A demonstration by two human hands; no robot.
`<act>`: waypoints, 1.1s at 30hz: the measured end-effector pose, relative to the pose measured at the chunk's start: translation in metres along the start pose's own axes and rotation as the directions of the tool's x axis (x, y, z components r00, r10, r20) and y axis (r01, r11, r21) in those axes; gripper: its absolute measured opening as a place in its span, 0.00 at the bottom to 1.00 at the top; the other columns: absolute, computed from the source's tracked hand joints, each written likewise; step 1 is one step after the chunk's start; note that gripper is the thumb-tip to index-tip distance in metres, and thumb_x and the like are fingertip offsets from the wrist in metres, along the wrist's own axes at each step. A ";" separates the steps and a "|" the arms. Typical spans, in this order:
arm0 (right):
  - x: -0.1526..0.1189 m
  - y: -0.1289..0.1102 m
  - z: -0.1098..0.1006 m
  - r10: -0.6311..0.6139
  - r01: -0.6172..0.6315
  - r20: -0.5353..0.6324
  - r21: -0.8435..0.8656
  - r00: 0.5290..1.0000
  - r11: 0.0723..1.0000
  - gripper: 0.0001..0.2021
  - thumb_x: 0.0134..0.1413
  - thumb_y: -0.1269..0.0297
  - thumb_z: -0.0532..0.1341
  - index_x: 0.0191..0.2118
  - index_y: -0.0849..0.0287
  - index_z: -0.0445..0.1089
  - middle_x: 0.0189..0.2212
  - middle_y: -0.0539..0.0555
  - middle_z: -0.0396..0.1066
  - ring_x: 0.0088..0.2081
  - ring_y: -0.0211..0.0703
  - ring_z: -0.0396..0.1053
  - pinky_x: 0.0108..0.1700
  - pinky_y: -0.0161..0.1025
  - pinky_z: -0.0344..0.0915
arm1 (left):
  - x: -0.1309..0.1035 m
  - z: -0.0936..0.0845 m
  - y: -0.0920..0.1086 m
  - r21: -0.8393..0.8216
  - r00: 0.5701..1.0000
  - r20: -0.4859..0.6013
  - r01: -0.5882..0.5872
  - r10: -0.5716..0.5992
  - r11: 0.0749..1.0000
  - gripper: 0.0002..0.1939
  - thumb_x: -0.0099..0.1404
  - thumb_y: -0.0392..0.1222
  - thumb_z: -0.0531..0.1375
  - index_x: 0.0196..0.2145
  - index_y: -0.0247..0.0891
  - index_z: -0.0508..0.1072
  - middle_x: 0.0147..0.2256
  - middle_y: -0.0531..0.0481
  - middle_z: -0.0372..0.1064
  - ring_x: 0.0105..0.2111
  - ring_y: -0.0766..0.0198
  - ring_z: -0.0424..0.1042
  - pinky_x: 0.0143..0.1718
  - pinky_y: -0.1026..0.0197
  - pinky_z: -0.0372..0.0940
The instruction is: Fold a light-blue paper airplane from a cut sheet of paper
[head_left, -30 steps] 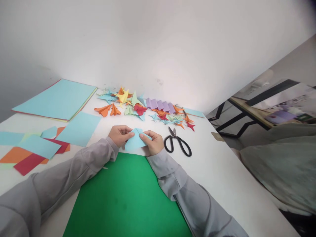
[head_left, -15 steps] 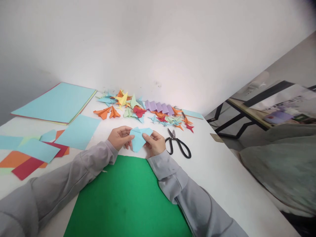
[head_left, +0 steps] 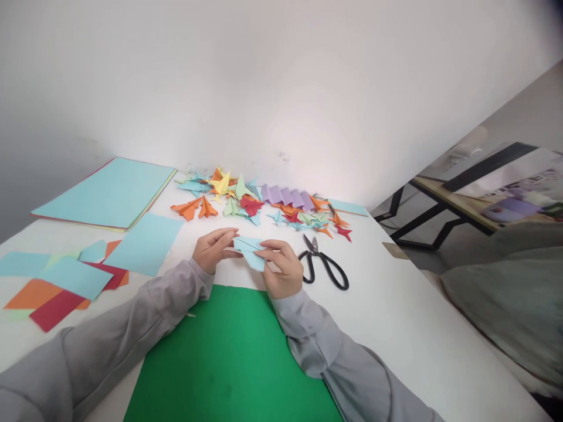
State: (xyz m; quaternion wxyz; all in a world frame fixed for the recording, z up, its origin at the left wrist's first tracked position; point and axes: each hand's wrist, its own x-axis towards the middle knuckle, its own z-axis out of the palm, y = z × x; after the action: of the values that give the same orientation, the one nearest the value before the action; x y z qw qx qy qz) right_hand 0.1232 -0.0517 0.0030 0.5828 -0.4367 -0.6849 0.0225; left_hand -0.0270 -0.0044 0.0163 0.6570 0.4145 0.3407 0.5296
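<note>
A small piece of folded light blue paper (head_left: 251, 251) is held up between my two hands, above the far edge of a green sheet (head_left: 224, 351). My left hand (head_left: 215, 249) pinches its left corner between thumb and fingers. On the right side, my right hand (head_left: 284, 268) grips it, with fingertips lying along the folded edge. Black-handled scissors (head_left: 323, 261) lie on the table just right of my right hand, blades pointing away and slightly apart.
Folded paper figures (head_left: 240, 193) in several colours crowd the wall side, with a pleated purple paper strip (head_left: 288, 197) among them. At left lie a stack of large sheets (head_left: 109, 190) and scattered paper pieces (head_left: 73, 276). Another table frame (head_left: 422, 217) stands at right.
The blue paper has been turned and its upper part folded over, so it looks flatter and narrower. My right hand has rotated, its fingers now along the top. The view has tilted slightly.
</note>
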 end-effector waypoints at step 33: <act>0.003 0.010 0.008 0.530 -0.551 0.169 0.383 0.831 0.742 0.05 0.39 0.65 0.63 0.28 0.56 0.74 0.24 0.51 0.70 0.27 0.38 0.64 0.29 0.36 0.60 | 0.007 -0.010 -0.003 0.382 0.965 0.228 -0.209 0.128 0.900 0.12 0.42 0.40 0.65 0.28 0.36 0.77 0.29 0.48 0.73 0.30 0.64 0.70 0.34 0.62 0.66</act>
State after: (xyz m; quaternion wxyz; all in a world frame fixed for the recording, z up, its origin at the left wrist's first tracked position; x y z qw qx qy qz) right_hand 0.1229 -0.0400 -0.0031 0.6134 -0.4814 -0.5217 0.3461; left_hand -0.0332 0.0039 0.0093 0.5396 0.6190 0.3382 0.4596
